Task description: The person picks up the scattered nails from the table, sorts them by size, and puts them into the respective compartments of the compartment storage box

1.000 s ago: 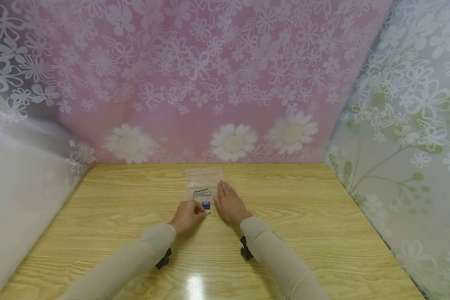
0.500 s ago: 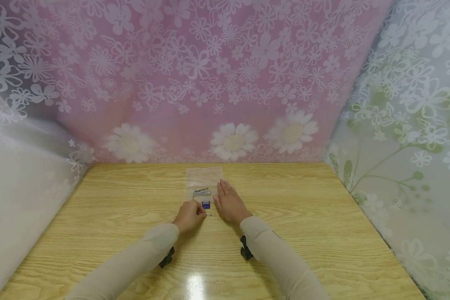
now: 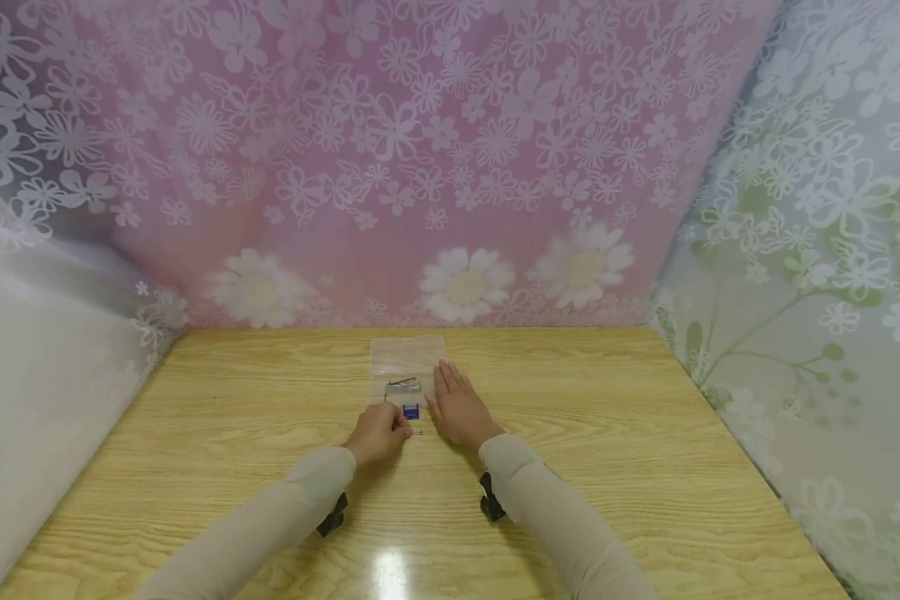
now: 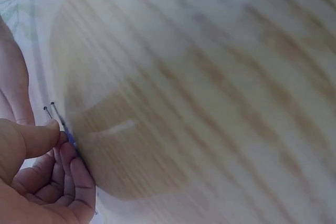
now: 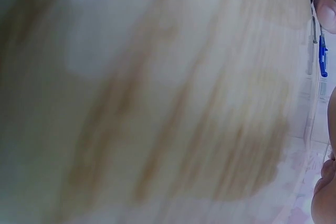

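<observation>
My left hand (image 3: 377,432) is in front of a clear plastic box (image 3: 408,354) with its lid laid back. Its thumb and curled fingertips pinch a small nail (image 3: 417,432), whose head end sticks out to the right. In the left wrist view, two thin headed shafts, the nail (image 4: 48,113) and one beside it, rise past the thumb tip. A small blue piece (image 3: 411,412) sits just beyond those fingertips. With fingers straight and together, my right hand (image 3: 461,408) lies flat at the right edge of the box.
Several thin dark metal pins (image 3: 402,383) lie across the box's clear compartment. The wood-grain table (image 3: 570,400) spreads around both hands, and a pink flowered cloth (image 3: 390,167) hangs behind it. In the right wrist view the blue piece (image 5: 323,59) shows near the left fingertips.
My left hand has shifted slightly to the right, and the nail it pinches has turned from slanting to nearly level. The right hand has stayed in place.
</observation>
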The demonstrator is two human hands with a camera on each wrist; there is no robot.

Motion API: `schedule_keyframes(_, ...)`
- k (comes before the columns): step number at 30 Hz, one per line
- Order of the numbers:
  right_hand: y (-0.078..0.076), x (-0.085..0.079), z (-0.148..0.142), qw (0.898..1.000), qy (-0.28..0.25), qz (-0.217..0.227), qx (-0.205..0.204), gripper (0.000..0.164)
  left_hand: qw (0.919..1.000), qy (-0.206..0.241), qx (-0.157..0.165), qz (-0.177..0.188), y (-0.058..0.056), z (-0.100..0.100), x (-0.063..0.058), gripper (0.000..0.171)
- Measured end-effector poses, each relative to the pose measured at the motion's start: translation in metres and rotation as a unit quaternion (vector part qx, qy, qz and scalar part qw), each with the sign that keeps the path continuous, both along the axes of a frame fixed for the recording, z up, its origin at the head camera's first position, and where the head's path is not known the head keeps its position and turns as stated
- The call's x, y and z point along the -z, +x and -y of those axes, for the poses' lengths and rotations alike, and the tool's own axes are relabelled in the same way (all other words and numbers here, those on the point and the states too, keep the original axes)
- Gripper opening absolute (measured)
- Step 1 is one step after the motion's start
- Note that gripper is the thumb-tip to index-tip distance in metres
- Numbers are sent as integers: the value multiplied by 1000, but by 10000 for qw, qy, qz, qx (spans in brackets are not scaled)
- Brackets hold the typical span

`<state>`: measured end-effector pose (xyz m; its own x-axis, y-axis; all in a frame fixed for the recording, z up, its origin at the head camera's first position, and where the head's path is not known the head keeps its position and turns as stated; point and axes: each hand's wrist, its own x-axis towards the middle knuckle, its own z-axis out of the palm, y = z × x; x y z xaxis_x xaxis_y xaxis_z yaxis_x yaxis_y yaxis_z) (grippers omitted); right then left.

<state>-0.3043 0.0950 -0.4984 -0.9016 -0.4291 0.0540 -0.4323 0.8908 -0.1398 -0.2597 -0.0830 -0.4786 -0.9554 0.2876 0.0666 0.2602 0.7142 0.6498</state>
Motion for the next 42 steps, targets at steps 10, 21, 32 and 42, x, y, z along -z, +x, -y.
schedule_keyframes(10, -1, 1, 0, 10000, -64, 7, 6, 60, 9998, 92, 112, -140, -6, 13, -3, 10)
schedule_keyframes(21, 1, -2, 0, 9999, -122, -25, 13, 59, 9995, 93, -177, -250, -24, 27, -27, 10)
schedule_keyframes(32, 4, -6, -1, 9999, -136, 79, -37, 59, 9978, 15, -527, -390, -39, 31, -18, 9)
schedule_keyframes(42, 1, -1, -1, 10000, -80, 57, -19, 60, 9978, 104, -550, -364, -43, 30, -17, 8)
